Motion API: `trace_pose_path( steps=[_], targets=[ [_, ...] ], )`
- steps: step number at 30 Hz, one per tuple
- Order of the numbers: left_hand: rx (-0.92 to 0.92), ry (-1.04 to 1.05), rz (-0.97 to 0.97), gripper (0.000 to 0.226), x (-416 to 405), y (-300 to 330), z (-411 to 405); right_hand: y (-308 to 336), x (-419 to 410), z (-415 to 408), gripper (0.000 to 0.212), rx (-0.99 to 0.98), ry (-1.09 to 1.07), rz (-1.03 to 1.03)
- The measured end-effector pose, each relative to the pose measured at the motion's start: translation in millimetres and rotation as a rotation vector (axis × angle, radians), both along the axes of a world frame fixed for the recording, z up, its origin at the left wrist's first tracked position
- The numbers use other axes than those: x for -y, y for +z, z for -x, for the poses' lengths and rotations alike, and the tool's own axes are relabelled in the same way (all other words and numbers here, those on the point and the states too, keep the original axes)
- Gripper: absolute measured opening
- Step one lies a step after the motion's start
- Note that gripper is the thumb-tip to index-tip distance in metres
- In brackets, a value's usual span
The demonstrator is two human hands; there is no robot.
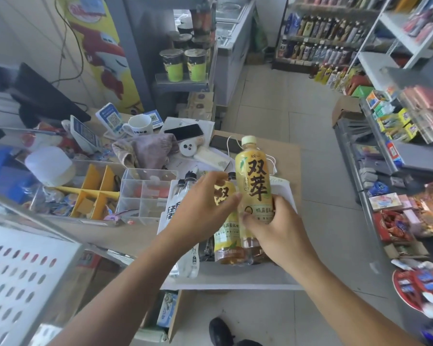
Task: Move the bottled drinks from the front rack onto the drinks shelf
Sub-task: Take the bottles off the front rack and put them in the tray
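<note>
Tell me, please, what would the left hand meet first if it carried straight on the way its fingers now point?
Most likely the second yellow tea bottle: the left hand reaches rightward with its fingertips already at that bottle's label. Just beyond stands the raised tea bottle, which the right hand grips. Whether the left fingers already touch is unclear.

A small convenience shop: far shelves of bottled drinks (pixel 320 38), snack racks (pixel 408 126) along the right, stacked instant noodle cups (pixel 183 63), and QR payment signs (pixel 111 118) (beside a monitor (pixel 43 93)) on the cluttered checkout bench (pixel 140 231).
</note>
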State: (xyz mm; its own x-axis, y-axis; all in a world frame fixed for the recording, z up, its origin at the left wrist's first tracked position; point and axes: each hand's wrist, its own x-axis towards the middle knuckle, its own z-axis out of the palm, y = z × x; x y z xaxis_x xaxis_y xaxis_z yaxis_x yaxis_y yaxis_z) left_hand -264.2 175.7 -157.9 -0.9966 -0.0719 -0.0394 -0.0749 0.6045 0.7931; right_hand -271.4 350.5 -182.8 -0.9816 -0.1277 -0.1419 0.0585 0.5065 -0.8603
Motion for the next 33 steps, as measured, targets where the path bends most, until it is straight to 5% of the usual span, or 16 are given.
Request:
trace_pose_path(
  steps=[5, 14, 33],
  targets=[
    [-0.024, -0.008, 0.306, 0.043, 4.4, -11.2, -6.2, -21.4, -15.4, 3.5, 0.048, 0.123, 0.018, -0.188],
    [-0.025, 0.023, 0.294, 0.04, -1.3, -19.6, -8.9, -21.2, -11.5, 6.8, 0.081, 0.187, 0.164, -0.371],
    [-0.015, 0.0, 0.565, 0.042, -4.1, -23.6, -18.1, -10.4, -13.4, 8.7, 0.074, 0.115, 0.2, -0.416]
  ],
)
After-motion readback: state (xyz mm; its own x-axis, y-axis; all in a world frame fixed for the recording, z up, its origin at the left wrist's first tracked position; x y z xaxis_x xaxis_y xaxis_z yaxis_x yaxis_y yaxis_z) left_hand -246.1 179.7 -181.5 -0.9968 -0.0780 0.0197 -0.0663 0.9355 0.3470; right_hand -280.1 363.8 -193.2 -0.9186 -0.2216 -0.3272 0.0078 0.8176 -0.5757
